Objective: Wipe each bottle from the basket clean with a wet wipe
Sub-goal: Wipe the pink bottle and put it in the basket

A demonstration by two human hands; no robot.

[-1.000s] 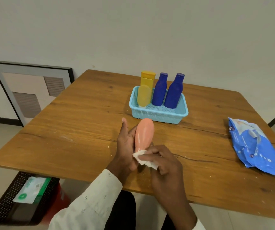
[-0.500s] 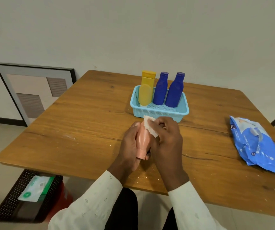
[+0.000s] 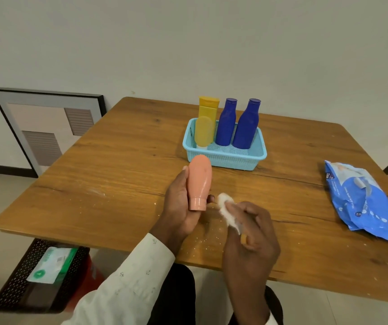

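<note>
The right hand pinches a crumpled wet wipe just right of the peach bottle; the left hand has its grip curled round that bottle, cap toward the person. Beyond the bottle on the wooden surface sits the blue basket holding more bottles; a framed picture leans on the wall far left.

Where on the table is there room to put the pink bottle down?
Bare wood lies left of the blue basket, out to the table edge, and between the basket and the wipes pack. It is crowded inside the basket and near the left hand, pink bottle and right hand.
</note>
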